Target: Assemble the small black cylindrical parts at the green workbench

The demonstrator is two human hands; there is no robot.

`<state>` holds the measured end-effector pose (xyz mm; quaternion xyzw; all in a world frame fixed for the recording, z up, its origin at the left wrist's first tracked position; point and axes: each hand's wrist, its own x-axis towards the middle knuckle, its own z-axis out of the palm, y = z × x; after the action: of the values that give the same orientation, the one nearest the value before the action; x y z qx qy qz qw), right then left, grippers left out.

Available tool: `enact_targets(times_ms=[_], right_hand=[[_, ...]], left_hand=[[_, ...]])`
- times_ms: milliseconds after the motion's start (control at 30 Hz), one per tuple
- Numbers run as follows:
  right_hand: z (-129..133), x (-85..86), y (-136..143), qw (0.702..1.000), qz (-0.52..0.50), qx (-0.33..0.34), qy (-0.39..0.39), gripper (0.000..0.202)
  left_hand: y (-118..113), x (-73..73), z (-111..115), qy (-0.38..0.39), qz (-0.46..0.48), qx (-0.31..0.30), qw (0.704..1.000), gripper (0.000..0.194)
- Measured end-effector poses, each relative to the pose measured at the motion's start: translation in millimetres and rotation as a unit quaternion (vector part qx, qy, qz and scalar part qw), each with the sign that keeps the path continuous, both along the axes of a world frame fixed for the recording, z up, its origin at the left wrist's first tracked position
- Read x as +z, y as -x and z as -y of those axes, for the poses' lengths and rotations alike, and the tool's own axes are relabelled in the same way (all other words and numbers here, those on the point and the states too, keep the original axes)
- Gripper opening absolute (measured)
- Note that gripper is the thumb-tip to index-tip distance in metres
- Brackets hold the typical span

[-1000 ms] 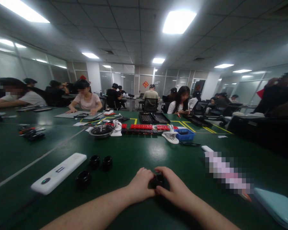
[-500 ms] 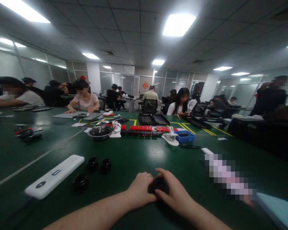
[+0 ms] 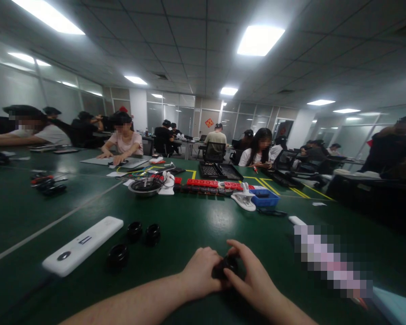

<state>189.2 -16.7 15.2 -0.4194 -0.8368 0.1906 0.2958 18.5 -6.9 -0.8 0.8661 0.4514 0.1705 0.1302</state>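
A small, glossy black round part (image 3: 230,263) is held between my two hands, low over the green table. My left hand (image 3: 203,273) wraps round its left side, with the fingertips partly hidden. From the right, my right hand (image 3: 253,277) grips it with thumb and forefinger, one on the near side and one on the far side. To the left stand three similar black ring-shaped parts: one nearer me (image 3: 117,256), and two behind it, a left one (image 3: 134,230) and a right one (image 3: 153,234).
A white power strip (image 3: 83,246) lies at the left. Farther back are a round dark dish (image 3: 144,186), red blocks in a row (image 3: 203,183), a white clip stand (image 3: 243,198) and a blue bin (image 3: 264,197). A blurred-out long item (image 3: 331,262) lies right. Several people sit beyond.
My head has turned slightly, so the scene sits farther right in the picture. Both hands keep hold of the black round part, with only small finger movement.
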Motion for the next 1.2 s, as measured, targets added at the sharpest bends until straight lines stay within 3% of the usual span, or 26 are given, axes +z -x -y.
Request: enact_targets(times_ms=[167,433,633,833,933,1067,1200], right_hand=[[0.1,4.9,-0.9,0.999,0.001,0.041,0.032,0.064],[-6.6,1.3,3.5,0.995,-0.001,-0.062,0.076,0.059],[-3.6,2.4,0.8,0.998,-0.038,-0.005,0.051,0.06],[0.7,5.9,-4.2,0.998,-0.012,0.05,0.039,0.061],[-0.5,4.4,-2.2,0.999,-0.024,0.003,0.024,0.06],[-2.0,4.5,4.0,0.996,0.026,-0.062,0.066,0.06],[-2.0,8.7,3.6,0.997,0.021,-0.035,0.072,0.058]], left_hand=[[1.3,-3.5,-1.1,0.0,-0.003,0.005,1.0,0.026],[-0.9,-3.3,-1.6,0.0,-0.004,0.002,1.0,0.025],[-1.4,-1.3,-0.7,-0.001,-0.011,0.015,1.0,0.029],[0.0,-2.1,0.3,0.001,-0.005,0.018,1.0,0.032],[0.4,-1.3,0.4,0.004,0.002,0.018,1.0,0.034],[-0.6,-4.2,-2.0,-0.002,0.0,0.01,1.0,0.029],[-1.7,-7.0,-2.9,-0.006,0.001,0.01,1.0,0.03]])
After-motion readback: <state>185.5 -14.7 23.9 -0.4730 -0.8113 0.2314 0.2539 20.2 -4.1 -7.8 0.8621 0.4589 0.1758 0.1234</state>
